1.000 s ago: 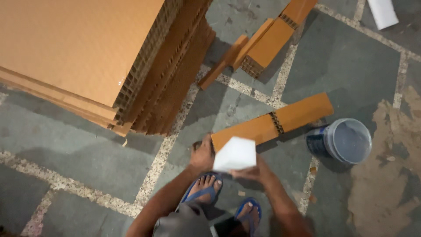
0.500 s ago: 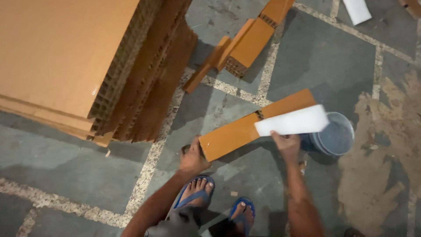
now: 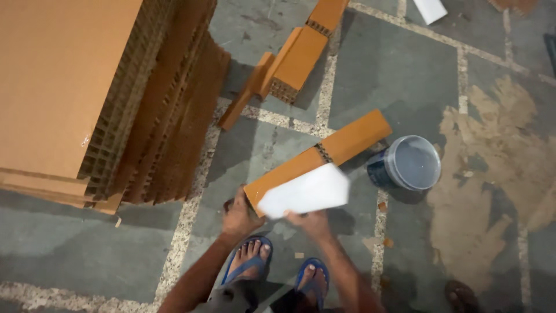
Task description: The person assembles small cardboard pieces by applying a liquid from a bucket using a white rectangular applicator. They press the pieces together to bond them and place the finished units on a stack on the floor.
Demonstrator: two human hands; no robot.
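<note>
A workshop or storeroom floor for cardboard work: tall stacks of brown honeycomb board [image 3: 75, 93] stand on a stained, patched stone floor [image 3: 486, 191], with cut board strips [image 3: 315, 156] and a small lidded bucket [image 3: 405, 165] lying about.

Grey stone floor [image 3: 405, 75], cardboard stack [image 3: 87, 98], orange strips [image 3: 301, 58], bucket [image 3: 408, 163]

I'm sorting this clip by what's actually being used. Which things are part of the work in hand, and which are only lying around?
In hand:
- long orange strip, near end held by the left hand
- white sheet, held over the strip by the right hand

Lying about:
- round tub beside the strip
- stack of honeycomb boards
- orange pieces farther off
- white scrap at the top edge
</note>
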